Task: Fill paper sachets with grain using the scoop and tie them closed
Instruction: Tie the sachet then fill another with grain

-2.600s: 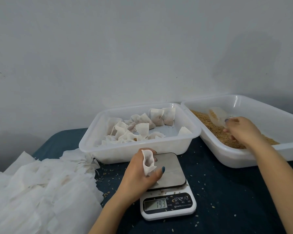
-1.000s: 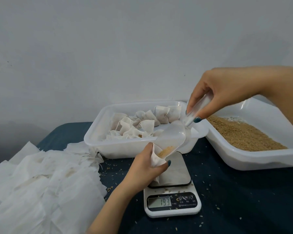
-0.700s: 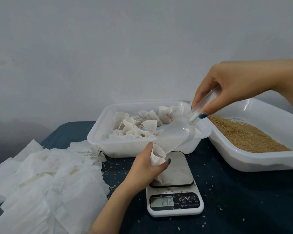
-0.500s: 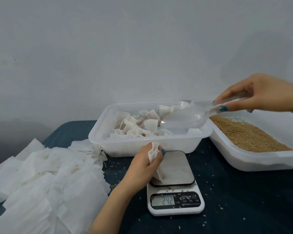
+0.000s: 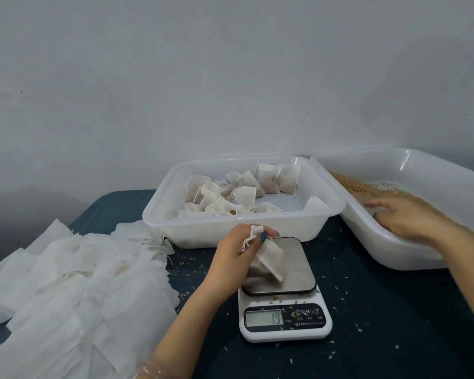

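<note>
My left hand (image 5: pixel 238 255) pinches the gathered neck of a filled white paper sachet (image 5: pixel 268 259). The sachet hangs tilted just over the steel plate of the kitchen scale (image 5: pixel 285 305), whose display reads 1.9. My right hand (image 5: pixel 405 218) is low inside the white tray of brown grain (image 5: pixel 394 253) at the right. It is motion-blurred, with its fingers stretched out to the left over the grain (image 5: pixel 348 184). I cannot make out the clear scoop.
A white tray (image 5: pixel 230 228) holding several tied sachets stands behind the scale. A heap of empty paper sachets (image 5: pixel 74 283) covers the left of the dark blue cloth (image 5: pixel 394 310). Loose grains are scattered around the scale. A grey wall lies behind.
My right hand swung the emptied scoop from over the sachet down into the grain tray. My left hand closed the sachet's mouth and lifted it; the scale reading fell to 1.9.
</note>
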